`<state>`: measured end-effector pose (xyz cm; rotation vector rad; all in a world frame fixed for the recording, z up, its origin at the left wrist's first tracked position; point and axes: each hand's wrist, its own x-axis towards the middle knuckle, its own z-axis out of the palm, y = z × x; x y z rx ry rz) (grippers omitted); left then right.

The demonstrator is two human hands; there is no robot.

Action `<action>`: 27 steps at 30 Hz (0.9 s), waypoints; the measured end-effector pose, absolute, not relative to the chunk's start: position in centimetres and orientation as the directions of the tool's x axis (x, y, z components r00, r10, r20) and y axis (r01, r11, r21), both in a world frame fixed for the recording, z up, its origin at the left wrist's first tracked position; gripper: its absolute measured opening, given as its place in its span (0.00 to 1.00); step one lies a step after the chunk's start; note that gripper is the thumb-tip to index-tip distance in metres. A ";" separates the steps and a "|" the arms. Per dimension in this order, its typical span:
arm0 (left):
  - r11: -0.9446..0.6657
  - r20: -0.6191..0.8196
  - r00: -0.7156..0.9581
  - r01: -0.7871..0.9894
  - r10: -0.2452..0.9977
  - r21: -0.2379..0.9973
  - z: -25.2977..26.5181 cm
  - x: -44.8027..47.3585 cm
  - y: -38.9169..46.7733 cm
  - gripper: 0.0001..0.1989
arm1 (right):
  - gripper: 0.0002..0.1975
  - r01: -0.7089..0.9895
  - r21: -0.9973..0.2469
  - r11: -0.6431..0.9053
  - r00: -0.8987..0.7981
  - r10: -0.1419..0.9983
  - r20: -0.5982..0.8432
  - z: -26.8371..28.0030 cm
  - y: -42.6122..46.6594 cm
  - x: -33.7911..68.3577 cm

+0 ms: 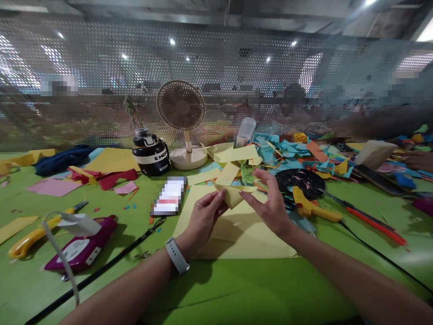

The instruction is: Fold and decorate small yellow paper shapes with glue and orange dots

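Observation:
Between my hands is a small folded piece of yellow paper (232,197), its lower end narrowing to a point. My left hand (207,212) pinches its left side between thumb and fingers, and a white band circles that wrist. On the right side of the fold rests the thumb of my right hand (270,207), whose upper fingers are raised and spread apart from it. Beneath both hands a large pale yellow sheet (216,246) lies flat on the green table (237,284). Loose yellow strips (229,173) lie just beyond.
Left stand a phone (169,196), a black bottle (150,153), a fan (182,108), a purple power strip (101,239) and a yellow-handled cutter (40,232). Right are a yellow glue gun (314,208), a black round tray (301,183), red-handled scissors (375,225) and blue paper scraps (270,151).

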<state>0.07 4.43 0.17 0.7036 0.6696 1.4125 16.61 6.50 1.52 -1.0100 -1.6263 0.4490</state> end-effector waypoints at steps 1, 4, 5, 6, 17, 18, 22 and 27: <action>0.029 0.001 0.046 -0.644 0.999 0.765 0.1 0.1 4.5 0.12 | 0.31 0.293 -0.818 0.495 -0.017 0.858 0.513 1.5 6.5 16.5; 0.040 -0.029 0.028 -0.668 0.999 0.743 0.1 0.1 4.6 0.13 | 0.27 0.031 -0.985 0.172 -0.235 0.959 0.160 1.5 6.5 15.9; 0.048 -0.045 0.022 -0.672 0.999 0.739 0.1 0.1 4.6 0.14 | 0.25 -0.027 -0.997 0.073 -0.306 0.949 0.078 1.5 6.5 15.8; 0.057 -0.062 0.017 -0.675 0.998 0.735 0.1 0.1 4.6 0.14 | 0.23 -0.072 -0.997 0.000 -0.352 0.936 0.026 1.6 6.4 15.6; 0.116 -0.149 0.014 -0.702 0.989 0.702 0.0 0.5 4.6 0.16 | 0.17 -0.165 -0.976 -0.139 -0.305 0.949 -0.084 0.9 6.5 15.6; 0.118 -0.154 0.011 -0.700 0.988 0.704 0.0 0.5 4.6 0.15 | 0.17 -0.163 -0.977 -0.139 -0.305 0.949 -0.084 0.8 6.6 15.6; 0.132 -0.173 0.011 -0.692 0.985 0.709 0.0 0.4 4.6 0.15 | 0.18 -0.164 -0.975 -0.146 -0.296 0.951 -0.093 0.8 6.6 15.5; 0.144 -0.201 0.002 -0.703 0.980 0.697 -0.1 0.4 4.7 0.16 | 0.17 -0.142 -0.971 -0.191 -0.263 0.953 -0.149 1.1 6.4 15.6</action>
